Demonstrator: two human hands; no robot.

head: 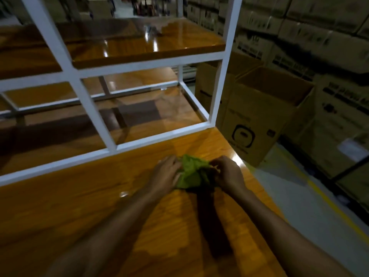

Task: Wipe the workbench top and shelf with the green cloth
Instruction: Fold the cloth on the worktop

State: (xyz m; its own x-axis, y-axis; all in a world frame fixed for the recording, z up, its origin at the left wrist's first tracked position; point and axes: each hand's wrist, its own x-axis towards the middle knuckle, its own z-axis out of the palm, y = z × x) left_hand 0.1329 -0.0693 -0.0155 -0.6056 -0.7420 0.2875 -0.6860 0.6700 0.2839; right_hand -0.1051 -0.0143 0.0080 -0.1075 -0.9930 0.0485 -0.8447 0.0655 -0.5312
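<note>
A crumpled green cloth [190,172] is held just above the glossy orange wooden workbench top [83,206], near its right edge. My left hand [164,173] grips the cloth's left side with curled fingers. My right hand [226,172] pinches its right side. Beyond the hands stands a white metal frame [87,108] that carries an orange wooden shelf [127,47] higher up. The cloth's underside is in shadow.
An open cardboard box [265,116] stands on the floor right of the bench, with stacked cartons [319,37] behind it. A yellow line [327,204] runs along the grey floor. A small dark object [151,29] lies on the shelf.
</note>
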